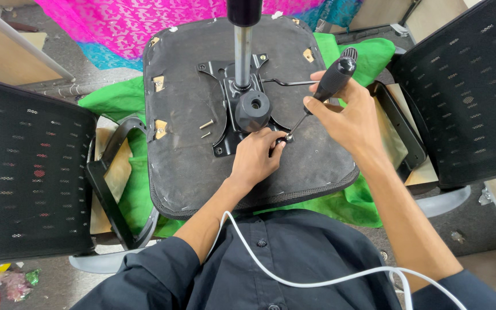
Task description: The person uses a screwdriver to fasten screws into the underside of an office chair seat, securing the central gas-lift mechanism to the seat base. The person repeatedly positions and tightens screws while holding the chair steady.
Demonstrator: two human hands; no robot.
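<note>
Right hand (348, 115) gripped screwdriver (324, 92), tip on screw (289, 137). Left hand (255, 156) pinched screw at plate (225, 123) edge on upturned seat (190, 166).

Grey floor (483, 229), green cloth (133, 97), chair backs (24, 172)

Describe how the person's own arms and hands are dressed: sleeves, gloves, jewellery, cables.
Both hands, left hand and right hand, are bare: no gloves, rings or watch show. Dark navy shirt sleeves are rolled to about the elbows. A white cable loops across the buttoned shirt front.
</note>
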